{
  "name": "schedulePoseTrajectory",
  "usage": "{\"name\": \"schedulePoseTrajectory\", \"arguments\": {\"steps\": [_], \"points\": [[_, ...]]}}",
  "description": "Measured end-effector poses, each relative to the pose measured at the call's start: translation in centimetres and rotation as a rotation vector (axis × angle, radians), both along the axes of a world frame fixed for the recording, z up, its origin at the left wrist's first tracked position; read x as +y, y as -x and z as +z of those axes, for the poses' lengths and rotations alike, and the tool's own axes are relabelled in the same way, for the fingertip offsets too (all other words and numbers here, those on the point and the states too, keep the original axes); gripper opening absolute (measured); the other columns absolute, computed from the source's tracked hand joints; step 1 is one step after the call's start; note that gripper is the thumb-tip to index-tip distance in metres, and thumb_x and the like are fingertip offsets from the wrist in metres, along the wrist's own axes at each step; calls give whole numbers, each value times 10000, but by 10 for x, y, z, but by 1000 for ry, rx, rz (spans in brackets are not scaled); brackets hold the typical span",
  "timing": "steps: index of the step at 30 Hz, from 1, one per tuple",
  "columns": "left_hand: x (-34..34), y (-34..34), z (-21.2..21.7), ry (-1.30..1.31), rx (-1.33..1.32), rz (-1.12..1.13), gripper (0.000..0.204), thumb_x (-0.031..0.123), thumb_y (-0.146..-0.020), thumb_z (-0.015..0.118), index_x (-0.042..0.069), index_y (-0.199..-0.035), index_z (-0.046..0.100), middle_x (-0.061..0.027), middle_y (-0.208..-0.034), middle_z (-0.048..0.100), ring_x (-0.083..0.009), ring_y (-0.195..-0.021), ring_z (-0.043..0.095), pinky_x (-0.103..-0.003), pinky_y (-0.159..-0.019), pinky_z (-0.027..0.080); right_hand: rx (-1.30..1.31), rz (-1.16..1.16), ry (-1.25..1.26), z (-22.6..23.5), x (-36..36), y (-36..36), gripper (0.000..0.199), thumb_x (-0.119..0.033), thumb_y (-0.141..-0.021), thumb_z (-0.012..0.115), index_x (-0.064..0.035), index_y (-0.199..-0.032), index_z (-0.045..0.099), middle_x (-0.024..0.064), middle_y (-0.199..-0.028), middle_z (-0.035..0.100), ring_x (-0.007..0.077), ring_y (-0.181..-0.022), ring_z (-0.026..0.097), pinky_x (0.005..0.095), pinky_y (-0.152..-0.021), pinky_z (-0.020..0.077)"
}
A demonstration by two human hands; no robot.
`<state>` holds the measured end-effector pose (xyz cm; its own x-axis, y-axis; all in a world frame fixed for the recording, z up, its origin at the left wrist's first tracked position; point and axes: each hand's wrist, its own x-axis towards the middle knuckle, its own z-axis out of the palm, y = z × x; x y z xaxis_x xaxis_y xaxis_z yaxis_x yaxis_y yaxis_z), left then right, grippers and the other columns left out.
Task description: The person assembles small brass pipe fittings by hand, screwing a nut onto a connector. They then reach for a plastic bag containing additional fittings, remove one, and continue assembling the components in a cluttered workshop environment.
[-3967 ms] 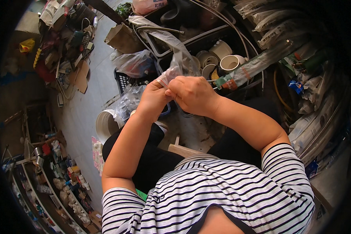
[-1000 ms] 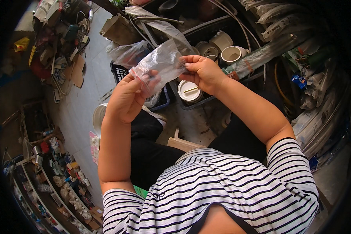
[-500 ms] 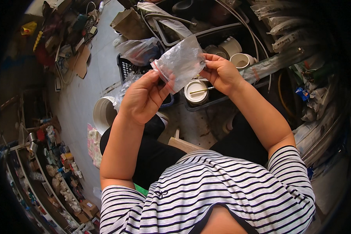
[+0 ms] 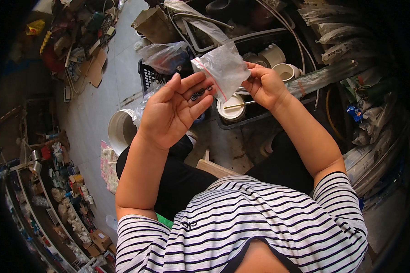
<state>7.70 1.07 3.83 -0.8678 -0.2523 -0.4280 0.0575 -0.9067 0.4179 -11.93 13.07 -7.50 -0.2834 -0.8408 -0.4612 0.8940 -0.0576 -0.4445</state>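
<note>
My left hand is turned palm up, its fingers extended and slightly cupped. Several small dark rings lie on those fingers, too small to make out in detail. To the right, my right hand pinches one side of a clear plastic zip bag. The bag's red-lined mouth faces my left fingers, close beside the rings. Whether anything is left inside the bag I cannot tell. Below it stands a white-lidded tub with a thin brass-coloured rod across the lid.
A black tray ahead holds white pipe fittings. A black basket with plastic bags stands at its left, a white bucket nearer. Long wrapped goods crowd the right; stocked shelves line the left.
My left hand has let go of the bag's mouth and turned palm up, and dark rings now show on its fingers. The bag stays in my right hand, shifted slightly right.
</note>
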Motion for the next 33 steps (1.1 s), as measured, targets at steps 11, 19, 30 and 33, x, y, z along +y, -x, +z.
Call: {"name": "schedulePoseTrajectory", "arguments": {"steps": [11,19,30,33], "points": [[3,9,-1,446,-264,-27,290,8,-841,483,-72,-1119,495,-119,-1047,574,-176,-919,590,-272,-843,488,-22,109,-107,-3,0,-22,267,8,-824,381,50,-1070,477,133,-987,550,195,-851,588,288,-746,532],[1,19,-11,1127,-414,-156,268,22,-831,522,-53,-1085,557,-47,-977,605,-105,-839,564,-231,-782,447,-87,155,-172,-9,-3,-45,216,22,-825,374,29,-1028,448,151,-958,541,237,-772,603,306,-649,558],[-3,16,-4,778,-373,-103,312,31,-839,535,-60,-1137,513,-108,-1020,597,-163,-929,590,-255,-795,484,-87,196,-143,-3,-4,-45,218,20,-826,370,35,-1017,475,140,-945,561,220,-773,604,289,-641,559],[-2,15,4,601,-307,-43,322,29,-848,512,-70,-1153,488,-137,-1051,583,-197,-952,591,-268,-818,498,-112,194,-120,-2,-3,-45,230,18,-827,367,38,-1028,477,139,-948,560,219,-778,603,289,-649,558]]}}
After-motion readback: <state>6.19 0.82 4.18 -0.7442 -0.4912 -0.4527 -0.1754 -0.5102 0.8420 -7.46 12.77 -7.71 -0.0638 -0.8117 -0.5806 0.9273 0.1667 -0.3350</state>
